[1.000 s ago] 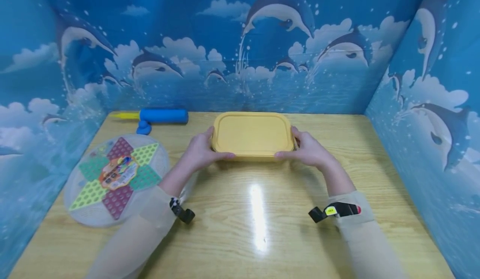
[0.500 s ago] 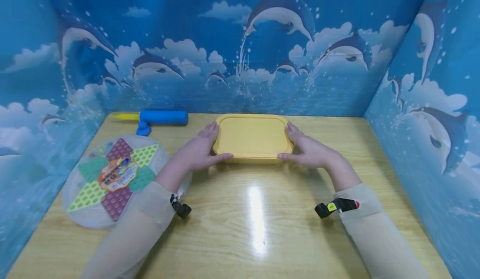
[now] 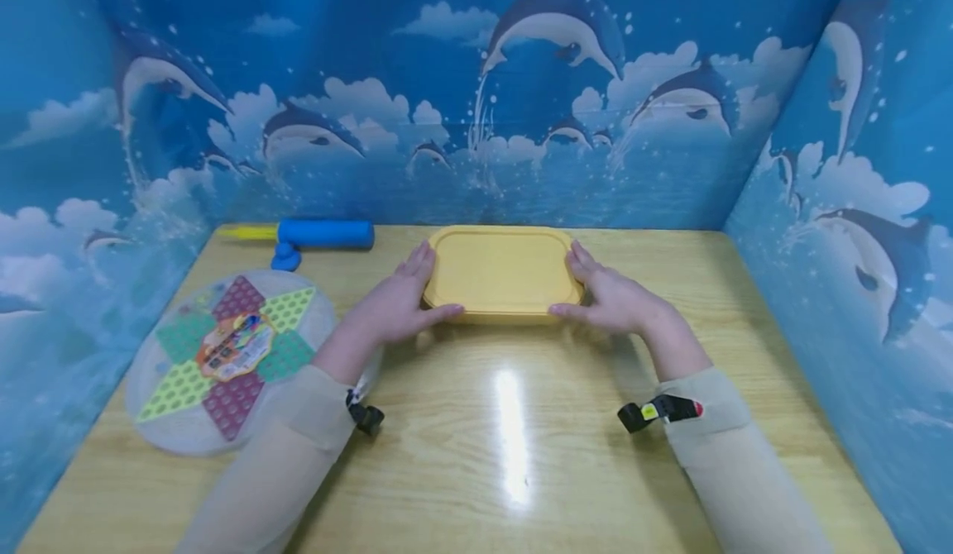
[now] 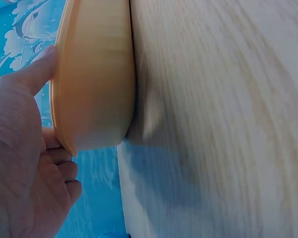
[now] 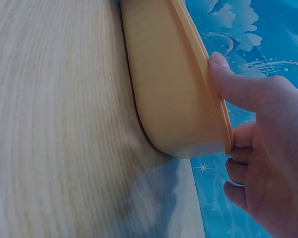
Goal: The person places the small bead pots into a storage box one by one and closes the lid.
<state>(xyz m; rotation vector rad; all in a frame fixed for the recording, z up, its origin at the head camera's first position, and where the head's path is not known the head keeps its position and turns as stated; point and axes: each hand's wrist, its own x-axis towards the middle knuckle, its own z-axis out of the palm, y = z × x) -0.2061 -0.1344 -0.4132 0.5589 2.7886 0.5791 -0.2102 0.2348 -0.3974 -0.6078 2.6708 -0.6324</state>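
Note:
A yellow lidded plastic container point(image 3: 502, 271) sits on the wooden table, its lid on top. At its left end my left hand point(image 3: 390, 299) grips the lid's rim, thumb along the front edge and fingers at the side. My right hand point(image 3: 621, 296) holds the opposite end in much the same way. The left wrist view shows the left thumb point(image 4: 37, 72) on the rim and the other fingers bent by the corner. In the right wrist view, the right thumb point(image 5: 228, 82) touches the rim, and the container's base point(image 5: 161, 99) meets the table.
To the left lies a round Chinese checkers board point(image 3: 234, 360) with coloured star points, partly behind the left forearm. A blue hand pump point(image 3: 325, 233) with a yellow nozzle lies at the back left. Dolphin-print walls point(image 3: 476, 124) enclose the table's point(image 3: 447, 438) back and sides.
The fingers of both hands have shifted from lower on the container's ends up to the lid's side edges. The thumbs stay along the front edge. The container is almost where it was.

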